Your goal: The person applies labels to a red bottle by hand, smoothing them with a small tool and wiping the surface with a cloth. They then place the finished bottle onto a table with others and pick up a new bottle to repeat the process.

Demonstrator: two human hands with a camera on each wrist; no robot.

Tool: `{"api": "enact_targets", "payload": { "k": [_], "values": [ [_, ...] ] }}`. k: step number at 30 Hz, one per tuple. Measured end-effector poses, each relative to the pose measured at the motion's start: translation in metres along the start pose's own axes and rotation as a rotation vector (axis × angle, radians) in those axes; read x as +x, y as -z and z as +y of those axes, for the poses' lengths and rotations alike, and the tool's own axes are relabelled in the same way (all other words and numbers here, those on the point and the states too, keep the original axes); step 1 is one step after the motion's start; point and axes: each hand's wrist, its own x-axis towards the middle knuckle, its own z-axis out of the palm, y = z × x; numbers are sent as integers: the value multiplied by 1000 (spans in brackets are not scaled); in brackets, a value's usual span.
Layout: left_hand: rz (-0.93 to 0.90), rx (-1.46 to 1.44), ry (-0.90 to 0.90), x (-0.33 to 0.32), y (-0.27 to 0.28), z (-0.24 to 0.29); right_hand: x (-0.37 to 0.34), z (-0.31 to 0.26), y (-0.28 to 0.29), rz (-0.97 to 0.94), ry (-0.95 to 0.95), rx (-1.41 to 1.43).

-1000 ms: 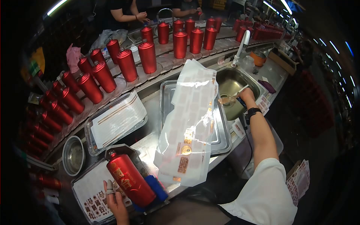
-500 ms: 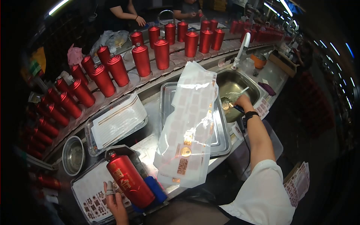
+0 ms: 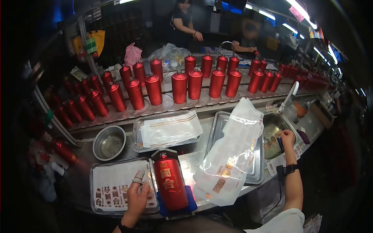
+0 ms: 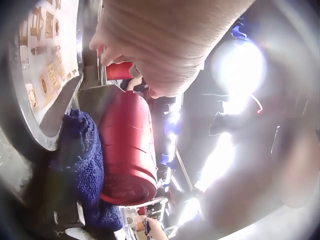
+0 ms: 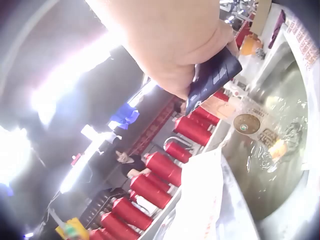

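My right hand (image 3: 287, 138) is over the sink (image 3: 276, 155), gripping a dark blue flat-sided block (image 5: 215, 77). From its fingertips a clear strip of gold decals (image 5: 247, 120) hangs down to the water, seen in the right wrist view. My left hand (image 3: 136, 196), one finger wrapped in pale tape, hovers with loose fingers over a tray (image 3: 92, 194) of decal sheets and holds nothing. Just right of it a red bottle (image 3: 173, 190) with gold characters leans back in a holder padded with a blue towel (image 3: 190, 196).
A long translucent decal sheet (image 3: 233, 143) lies across a metal tray (image 3: 255, 171) beside the sink. Behind stand a water bowl (image 3: 109, 143), a second tray of sheets (image 3: 171, 130) and rows of red bottles (image 3: 178, 87) on a conveyor. A white faucet (image 3: 289, 96) arches over the sink.
The head view has swung left and up, so the bench appears lower and further right. My right hand has lifted the decal strip from the water; the left stays beside the bottle.
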Motion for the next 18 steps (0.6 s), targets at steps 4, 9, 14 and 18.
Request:
{"api": "enact_targets", "payload": {
  "k": [4,9,14,18],
  "values": [
    [6,-123,20,4,1,2,-35,-97,37,-14,52,70],
    [-10,-323,91,12,8,19,-69,-177,61,-78,304,166],
    [-53,-398,11,18,10,43,-110,-261,84,-195,443,259],
    [-161,-489,-52,23,0,57,-139,-322,105,-476,400,429]
  ]
}}
